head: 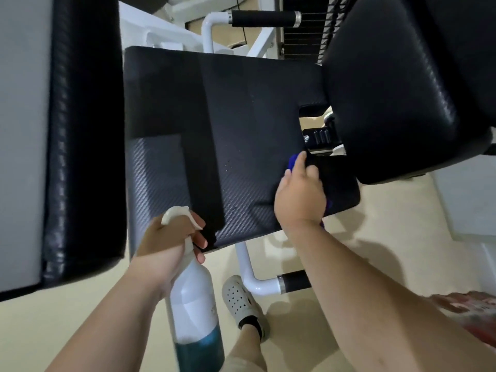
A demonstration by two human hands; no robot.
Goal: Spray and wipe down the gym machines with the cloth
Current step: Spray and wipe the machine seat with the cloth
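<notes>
Place: I'm looking at a gym.
Evidence: black padded machine seat (241, 124), weight stack (306, 41), white frame (208, 33) with grip handle (264, 18).

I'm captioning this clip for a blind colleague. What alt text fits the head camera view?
A person's right hand holds a blue cloth against a black padded gym-machine seat, while the left hand grips a white spray bottle holding blue liquid. A white perforated clog stands on the beige floor below.

Matt woven-textured black vinyl seat pad (214, 124), glossy white metal frame (248, 267), translucent plastic spray bottle (196, 312).
</notes>
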